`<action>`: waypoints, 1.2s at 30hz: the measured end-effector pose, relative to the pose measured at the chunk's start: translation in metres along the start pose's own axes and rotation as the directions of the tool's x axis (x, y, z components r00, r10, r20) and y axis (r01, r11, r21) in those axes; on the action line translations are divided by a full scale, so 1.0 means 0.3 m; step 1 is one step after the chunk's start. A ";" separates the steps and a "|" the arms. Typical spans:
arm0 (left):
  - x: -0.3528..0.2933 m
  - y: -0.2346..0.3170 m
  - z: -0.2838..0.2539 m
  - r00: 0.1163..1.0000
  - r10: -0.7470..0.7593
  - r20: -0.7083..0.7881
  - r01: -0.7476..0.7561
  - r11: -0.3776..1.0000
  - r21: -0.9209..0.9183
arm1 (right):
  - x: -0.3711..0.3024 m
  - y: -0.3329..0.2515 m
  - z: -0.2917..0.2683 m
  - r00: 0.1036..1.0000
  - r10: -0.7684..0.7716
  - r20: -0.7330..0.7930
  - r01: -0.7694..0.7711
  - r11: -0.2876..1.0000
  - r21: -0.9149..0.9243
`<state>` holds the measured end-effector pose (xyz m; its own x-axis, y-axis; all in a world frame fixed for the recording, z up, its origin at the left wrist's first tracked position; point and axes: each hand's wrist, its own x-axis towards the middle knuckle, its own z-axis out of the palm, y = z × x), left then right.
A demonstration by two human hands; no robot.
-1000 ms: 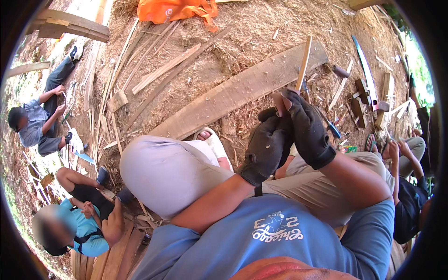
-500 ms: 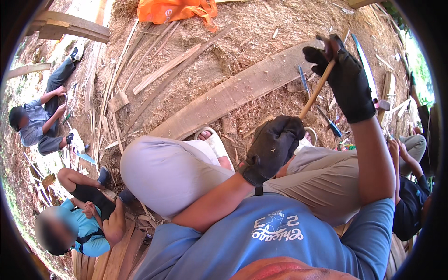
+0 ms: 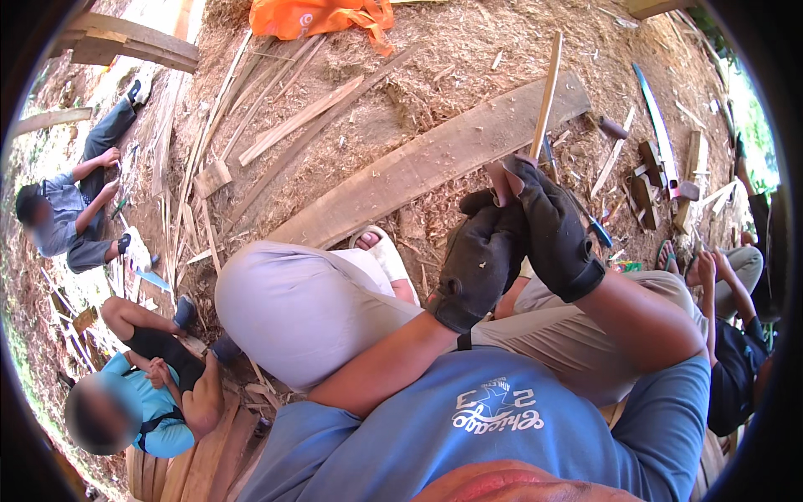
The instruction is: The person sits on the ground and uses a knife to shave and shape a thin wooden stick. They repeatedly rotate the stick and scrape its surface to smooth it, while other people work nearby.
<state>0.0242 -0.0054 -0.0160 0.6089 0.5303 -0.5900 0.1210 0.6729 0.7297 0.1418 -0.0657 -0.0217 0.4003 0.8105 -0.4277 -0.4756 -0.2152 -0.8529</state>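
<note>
A slim wooden stick point(image 3: 548, 96) points up and away from my gloved hands, its near end hidden in the grip. My left hand point(image 3: 478, 266), in a black glove, is closed around the lower part of the stick. Right beside it, my right hand point(image 3: 559, 234), also in a black glove, pinches a folded reddish-brown piece point(image 3: 504, 182) that looks like sandpaper around the stick. The two gloves touch, and the fingers partly hide each other. Beyond them on the ground lies a long wooden plank point(image 3: 435, 163).
A long blade point(image 3: 654, 117) and a blue-handled tool point(image 3: 600, 233) lie to the right among wood blocks point(image 3: 644, 197). Wood strips point(image 3: 301, 121) and an orange bag point(image 3: 322, 17) are at the far left. People sit at left point(image 3: 63, 217), near left point(image 3: 159, 402) and right point(image 3: 736, 351).
My right hand has slid down the stick with the reddish-brown piece, from near the far end to beside my left hand. The stick now stands more upright in view. My left hand stays nearly still.
</note>
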 end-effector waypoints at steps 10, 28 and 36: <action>-0.021 0.052 -0.011 0.971 -0.146 0.192 0.126 0.986 0.111 | 0.194 -0.202 -0.228 0.968 -0.176 -0.176 0.182 0.983 0.020; 0.026 -0.029 -0.006 0.998 0.007 -0.065 -0.010 0.999 -0.051 | 0.053 0.072 -0.036 1.000 -0.001 0.027 0.005 0.987 -0.158; -0.038 0.059 -0.015 0.960 -0.220 0.175 0.208 0.974 0.087 | 0.241 -0.178 -0.321 0.984 -0.145 -0.103 0.151 0.987 0.048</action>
<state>0.0161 0.0029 0.0021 0.6948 0.2702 -0.6665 0.3127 0.7211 0.6183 0.2717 -0.0482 -0.0358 0.5436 0.7727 -0.3278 -0.4468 -0.0642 -0.8923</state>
